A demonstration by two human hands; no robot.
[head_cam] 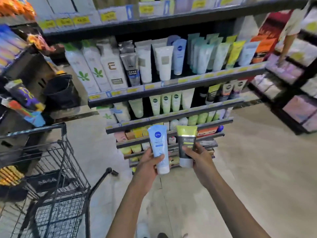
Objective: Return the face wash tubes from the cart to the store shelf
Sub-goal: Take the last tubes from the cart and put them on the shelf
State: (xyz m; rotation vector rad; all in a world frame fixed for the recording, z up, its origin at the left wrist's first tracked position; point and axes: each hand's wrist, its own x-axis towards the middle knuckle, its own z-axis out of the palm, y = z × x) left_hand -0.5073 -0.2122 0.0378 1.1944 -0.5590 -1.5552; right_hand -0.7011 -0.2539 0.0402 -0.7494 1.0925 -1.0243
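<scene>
Blue tube (158, 148) in my left hand (148, 163), green-black tube (186, 146) in my right hand (199, 156), both gripped, held upright before the shelf (171, 86); cart (56, 169) left. Next I lift each to its matching row.

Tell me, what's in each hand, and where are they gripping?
The left hand holds a blue tube near its lower, cap end. The right hand holds a black-and-green tube around its lower half.
</scene>
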